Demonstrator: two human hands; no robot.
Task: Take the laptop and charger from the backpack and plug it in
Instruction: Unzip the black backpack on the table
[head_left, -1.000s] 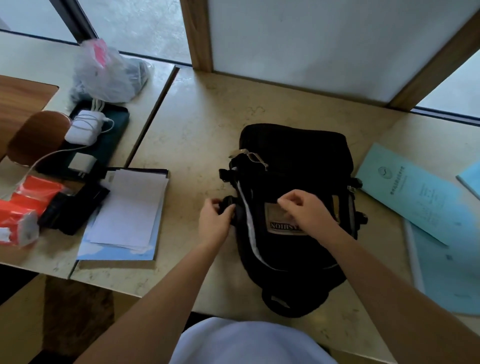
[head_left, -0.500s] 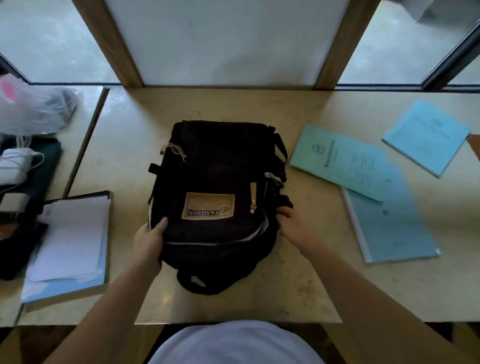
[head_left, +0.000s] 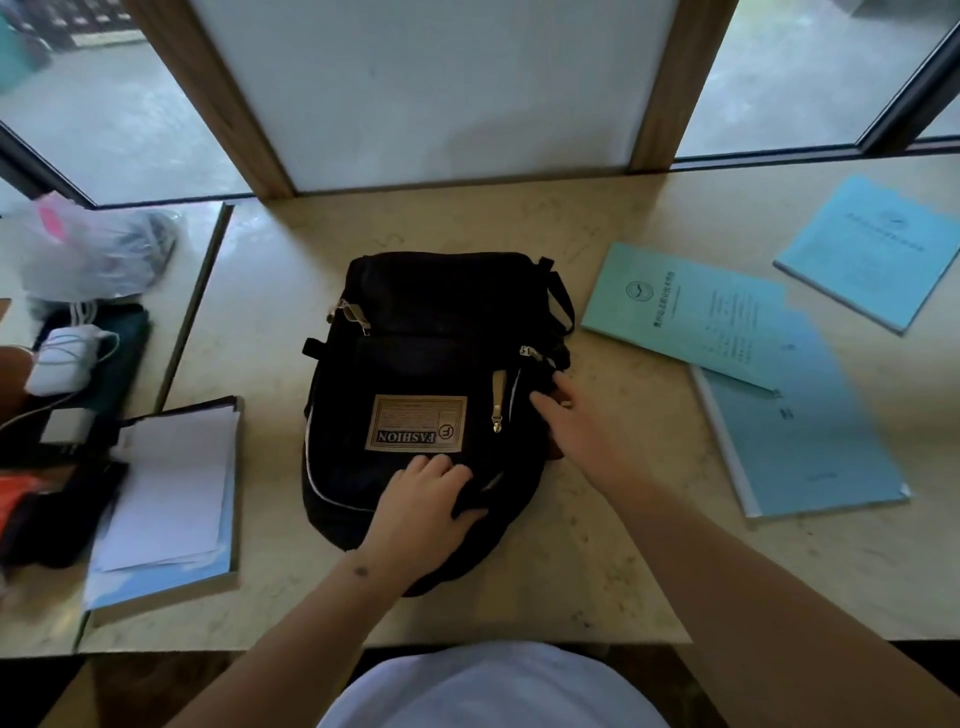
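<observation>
A black backpack (head_left: 415, 358) with a tan "FASHION" patch lies flat in the middle of the beige table (head_left: 597, 571), zipped shut. My left hand (head_left: 423, 512) presses on its near end just below the patch, fingers curled into the fabric. My right hand (head_left: 574, 423) rests against the bag's right side, fingers spread and reaching toward the side zipper pull (head_left: 530, 352). No laptop is visible. A white charger brick (head_left: 62, 358) with wound cable lies on the neighbouring table at the left.
Teal booklets (head_left: 685, 312) and a blue folder (head_left: 800, 431) lie right of the bag. A book with loose white papers (head_left: 171, 499) sits to the left, beyond it dark items and a plastic bag (head_left: 88, 249). A wall panel and windows rise behind the table.
My left hand has moved from the bag's left side onto its near end under the patch. My right hand has slid up the right side toward the zipper. The view shifted slightly.
</observation>
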